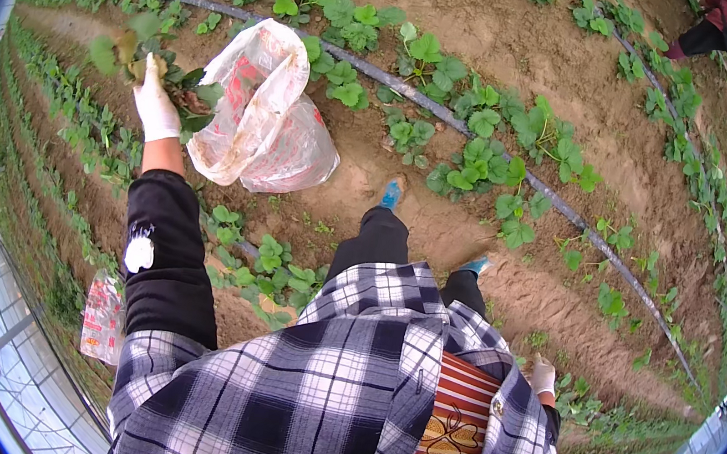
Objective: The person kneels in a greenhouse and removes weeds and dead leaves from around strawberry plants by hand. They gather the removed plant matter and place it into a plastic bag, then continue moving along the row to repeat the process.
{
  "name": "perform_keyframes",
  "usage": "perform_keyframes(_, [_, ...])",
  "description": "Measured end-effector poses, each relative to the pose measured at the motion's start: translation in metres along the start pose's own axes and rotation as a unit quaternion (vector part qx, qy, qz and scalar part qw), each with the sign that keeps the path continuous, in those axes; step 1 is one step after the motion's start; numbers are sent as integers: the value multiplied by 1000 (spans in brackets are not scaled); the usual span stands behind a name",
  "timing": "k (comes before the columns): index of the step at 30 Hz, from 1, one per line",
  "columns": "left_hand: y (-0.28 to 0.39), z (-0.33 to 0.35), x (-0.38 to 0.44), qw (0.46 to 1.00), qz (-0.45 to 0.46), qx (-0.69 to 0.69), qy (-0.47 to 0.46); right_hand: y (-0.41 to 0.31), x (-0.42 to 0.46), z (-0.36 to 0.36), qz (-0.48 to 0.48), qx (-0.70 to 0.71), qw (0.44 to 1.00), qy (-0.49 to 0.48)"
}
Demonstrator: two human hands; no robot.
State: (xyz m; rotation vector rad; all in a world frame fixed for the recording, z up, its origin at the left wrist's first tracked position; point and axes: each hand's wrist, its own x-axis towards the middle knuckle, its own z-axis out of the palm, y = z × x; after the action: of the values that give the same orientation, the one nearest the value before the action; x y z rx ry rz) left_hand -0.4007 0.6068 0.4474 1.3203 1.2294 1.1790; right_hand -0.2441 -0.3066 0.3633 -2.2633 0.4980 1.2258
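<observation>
My left hand (158, 102), in a thin white glove, is closed around a bunch of picked strawberry leaves (197, 102), some green and some brown and withered. The bunch hangs beside the mouth of a clear plastic bag (298, 149) with red printing, which stands on the soil with its rim folded open. My right hand (543, 376), gloved too, is low at my right side, partly behind my plaid shirt. Whether it holds anything cannot be made out; the nearest things are strawberry plants (579, 396) at ground level.
Rows of strawberry plants (478, 166) run along black drip hoses (421, 100). My feet in blue shoe covers (391, 195) stand on bare soil between rows. Another printed plastic bag (103, 320) lies at the lower left. Another person (719, 36) is at the far upper right.
</observation>
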Motion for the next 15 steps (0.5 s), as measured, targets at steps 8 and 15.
perform_keyframes(8, [-176,-81,45,911,-69,342,-219,6,-56,0,-71,-76,993,55])
perform_keyframes(15, [-214,-109,2,893,-164,320,-272,-10,-93,5,-38,-108,987,109])
